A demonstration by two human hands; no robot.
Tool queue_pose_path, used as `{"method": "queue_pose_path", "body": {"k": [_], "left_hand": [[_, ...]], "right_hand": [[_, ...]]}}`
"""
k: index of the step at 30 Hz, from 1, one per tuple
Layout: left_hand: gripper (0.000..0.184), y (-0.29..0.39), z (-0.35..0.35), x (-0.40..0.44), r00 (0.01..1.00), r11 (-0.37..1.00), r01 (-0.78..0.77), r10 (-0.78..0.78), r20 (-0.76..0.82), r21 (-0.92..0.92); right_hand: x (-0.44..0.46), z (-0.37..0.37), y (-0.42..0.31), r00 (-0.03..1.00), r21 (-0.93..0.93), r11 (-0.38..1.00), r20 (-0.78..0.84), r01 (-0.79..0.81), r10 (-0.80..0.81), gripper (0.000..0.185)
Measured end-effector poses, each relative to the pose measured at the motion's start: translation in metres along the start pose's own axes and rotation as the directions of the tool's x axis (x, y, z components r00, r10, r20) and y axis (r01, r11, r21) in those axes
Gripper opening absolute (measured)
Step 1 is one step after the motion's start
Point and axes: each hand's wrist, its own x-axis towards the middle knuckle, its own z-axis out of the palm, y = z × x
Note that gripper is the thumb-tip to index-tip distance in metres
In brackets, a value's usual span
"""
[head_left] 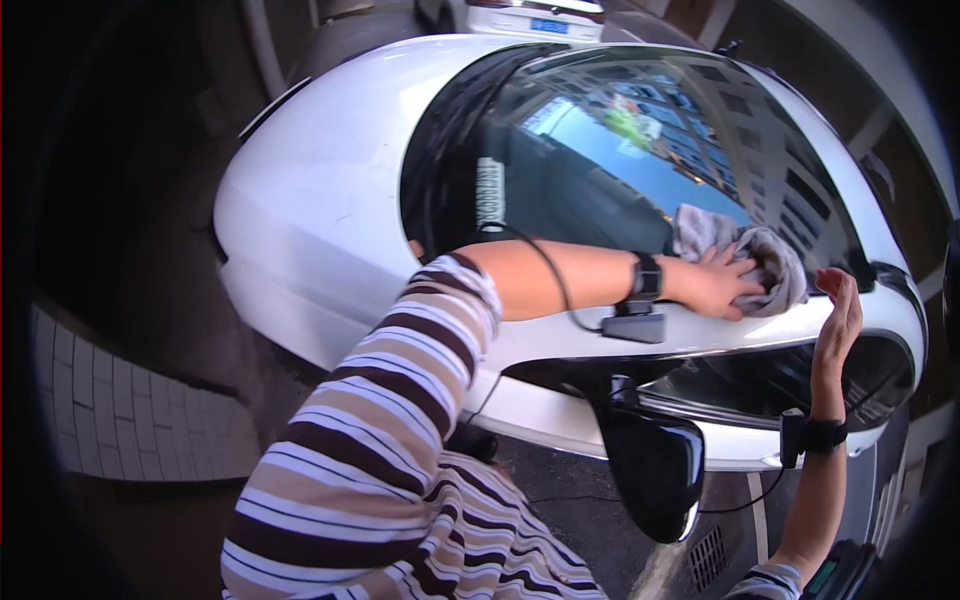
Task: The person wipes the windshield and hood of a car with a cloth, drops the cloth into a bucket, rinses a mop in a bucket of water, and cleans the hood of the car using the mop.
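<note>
A grey, patterned cloth (779, 262) lies bunched on the lower edge of a white car's windshield (600, 200), near the roof pillar. My left hand (715, 281) presses down on this cloth and holds it against the glass, fingers spread into its folds. My right hand (840, 308) is raised just to the right of the cloth, beside the pillar. Its fingers are stretched out with nothing in them. Each wrist wears a black strap with a small dark device; a cable runs from the left device (633, 327).
The car's white hood (310, 190) extends to the left. A black side mirror (655, 470) juts out below my left forearm, near the side window (740, 385). Another white car (535, 20) stands behind. Paving (140, 400) and a drain grate (708, 558) are on the ground.
</note>
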Motion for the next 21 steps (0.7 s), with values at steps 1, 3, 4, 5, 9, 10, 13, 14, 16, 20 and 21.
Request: {"method": "queue_pose_path", "body": {"k": [1,3,4,5,9,10,13,14,16,20,21], "left_hand": [[0.060,-0.006,0.000,-0.033,1.000,1.000,0.023,-0.023,0.007,0.015],[0.058,-0.013,-0.005,-0.099,0.997,0.997,0.073,-0.075,0.035,0.037],[0.057,-0.015,-0.007,-0.131,0.993,0.994,0.105,-0.107,0.049,0.037],[0.056,-0.017,-0.009,-0.161,0.991,0.991,0.131,-0.132,0.037,0.042],[0.050,-0.024,-0.013,-0.249,0.972,0.967,0.233,-0.235,0.007,0.103],[0.050,-0.028,-0.014,-0.266,0.966,0.960,0.256,-0.258,0.007,0.113],[0.041,-0.043,-0.025,-0.308,0.965,0.965,0.260,-0.259,-0.030,0.021],[0.038,-0.045,-0.032,-0.317,0.964,0.963,0.265,-0.266,-0.014,-0.034],[0.033,-0.062,-0.049,-0.350,0.954,0.942,0.227,-0.266,-0.140,-0.249],[0.037,-0.074,-0.114,-0.400,0.866,0.837,0.140,-0.362,-0.344,-0.529],[0.035,-0.072,-0.137,-0.410,0.840,0.875,0.090,-0.323,-0.436,-0.475]], "right_hand": [[0.000,0.018,-0.003,0.999,0.055,0.998,0.054,0.004,-0.007,0.042],[-0.004,0.058,-0.014,0.989,0.158,0.987,0.141,0.021,-0.044,0.040],[-0.009,0.082,-0.020,0.985,0.199,0.980,0.167,0.008,-0.042,0.039],[-0.014,0.107,-0.027,0.977,0.234,0.972,0.206,-0.001,-0.049,0.040],[-0.036,0.194,-0.074,0.925,0.271,0.963,0.365,0.002,-0.105,0.042],[-0.041,0.213,-0.087,0.903,0.304,0.953,0.413,-0.016,-0.117,0.042],[-0.057,0.252,-0.133,0.853,0.318,0.948,0.491,0.010,-0.174,0.047],[-0.060,0.255,-0.147,0.835,0.322,0.946,0.513,0.028,-0.199,0.049],[-0.069,0.261,-0.177,0.807,0.340,0.940,0.543,0.042,-0.233,0.049],[-0.095,0.248,-0.229,0.781,0.368,0.928,0.594,-0.052,-0.191,0.047],[-0.103,0.244,-0.240,0.777,0.370,0.922,0.611,-0.114,-0.149,0.048]]}}
